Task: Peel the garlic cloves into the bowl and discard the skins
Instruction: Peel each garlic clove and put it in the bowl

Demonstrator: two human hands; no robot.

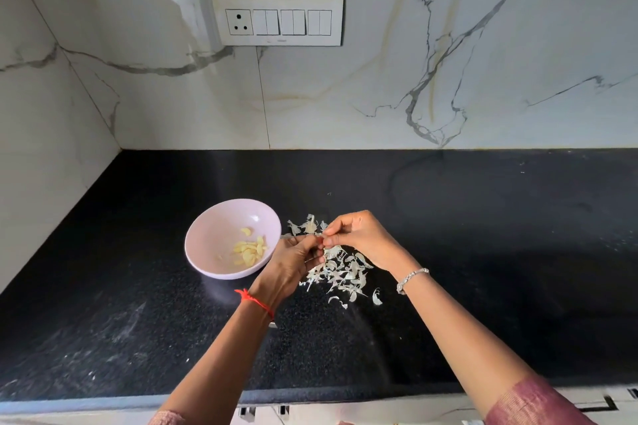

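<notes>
The left hand [297, 259] and right hand [359, 238] meet fingertip to fingertip, both with fingers curled inward and pinched together on something small held between them. The fingertips hide it almost wholly; from the task I judge it to be a clove being stripped of its skin.

To do this step well, the left hand should hold the clove steady by its body while the right thumb and forefinger catch a loose edge of skin at the tip and pull along the length, not across it, so the skin comes off in one strip. Light pressure is enough; squeezing could bruise the clove or shoot it out of the pinch.

The pinch hangs directly over the pile of skins [341, 272], which lies scattered on the black counter [483, 252] beneath and just beyond both hands, so whatever tears off should fall onto the pile. The bowl [221, 224] stands just to the left of the left hand, close beside its knuckles, with the peeled cloves [248, 248] gathered in its right half. A short move leftward would bring the pinch over the rim for the drop. A red thread [255, 302] circles the left wrist and a bracelet [411, 279] the right
</notes>
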